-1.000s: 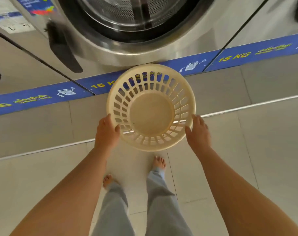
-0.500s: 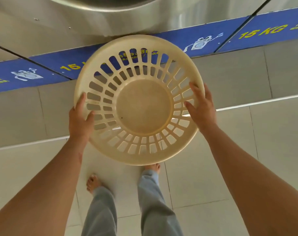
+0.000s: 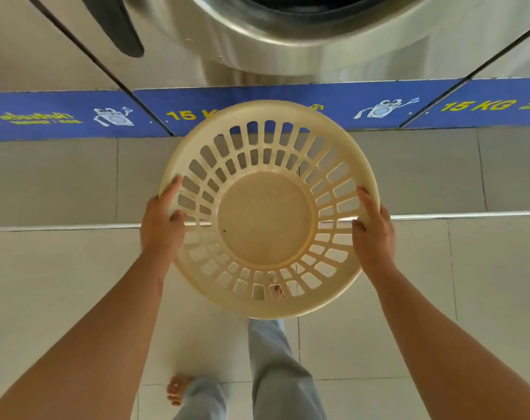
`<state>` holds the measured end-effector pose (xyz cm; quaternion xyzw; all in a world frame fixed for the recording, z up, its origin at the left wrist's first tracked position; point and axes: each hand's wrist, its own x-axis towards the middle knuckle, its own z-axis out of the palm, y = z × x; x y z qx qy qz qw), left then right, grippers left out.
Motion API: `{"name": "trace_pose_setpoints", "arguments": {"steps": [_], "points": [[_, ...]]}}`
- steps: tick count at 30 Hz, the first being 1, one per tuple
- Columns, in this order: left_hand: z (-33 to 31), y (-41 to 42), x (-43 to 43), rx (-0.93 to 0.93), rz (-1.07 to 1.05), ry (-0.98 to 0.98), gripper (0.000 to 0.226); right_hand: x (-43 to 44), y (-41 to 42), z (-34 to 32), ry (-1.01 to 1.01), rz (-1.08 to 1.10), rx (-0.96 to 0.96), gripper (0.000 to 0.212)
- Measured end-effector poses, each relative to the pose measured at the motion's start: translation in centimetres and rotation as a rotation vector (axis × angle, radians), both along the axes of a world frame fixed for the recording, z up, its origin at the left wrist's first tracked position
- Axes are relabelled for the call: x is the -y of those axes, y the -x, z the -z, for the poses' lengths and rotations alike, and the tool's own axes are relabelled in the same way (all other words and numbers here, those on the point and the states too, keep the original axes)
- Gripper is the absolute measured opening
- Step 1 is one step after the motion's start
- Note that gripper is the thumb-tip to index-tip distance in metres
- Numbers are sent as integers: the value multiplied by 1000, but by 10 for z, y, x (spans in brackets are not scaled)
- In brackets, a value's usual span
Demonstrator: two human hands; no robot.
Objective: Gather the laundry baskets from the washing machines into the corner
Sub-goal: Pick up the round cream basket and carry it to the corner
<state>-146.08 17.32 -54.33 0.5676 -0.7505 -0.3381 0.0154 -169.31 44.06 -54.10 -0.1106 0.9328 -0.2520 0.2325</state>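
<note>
A round cream plastic laundry basket (image 3: 266, 221) with slotted walls is held up in the air in front of me, its empty inside facing the camera. My left hand (image 3: 162, 221) grips its left rim, thumb over the edge. My right hand (image 3: 374, 230) grips the right rim the same way. The basket hangs in front of a steel washing machine (image 3: 288, 40) whose round door rim fills the top of the view. One bare foot shows through the basket's slots.
A blue strip (image 3: 75, 116) marked 15 KG runs along the machines' base. Below it is a grey tiled step (image 3: 60, 183) with a metal edge, then pale floor tiles (image 3: 60, 283). A dark door handle (image 3: 118, 28) sticks out at upper left. My legs in grey trousers (image 3: 276, 374) stand below.
The basket has been lifted off the floor and raised toward me, both hands staying on its rim. My feet have shifted, one stepping back.
</note>
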Motion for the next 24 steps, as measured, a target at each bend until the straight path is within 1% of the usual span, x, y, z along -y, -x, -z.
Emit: {"name": "trace_pose_setpoints", "arguments": {"steps": [7,11,17,19,24], "points": [[-57,-112,-15,-28,-89,9,67,11,-85,-61,-16,-136,-40,64],[-102,-199,-23,-32,-174,-10,66,22,-150,-109,2,-226,-69,66],[-172,-334,-35,-31,-262,43,66,52,-253,-169,52,-392,-81,68],[-191,-378,-36,-59,-320,50,66,68,-286,-186,69,-441,-83,69],[-232,-482,-40,-109,-543,68,64,114,-369,-219,120,-582,-42,70]]}}
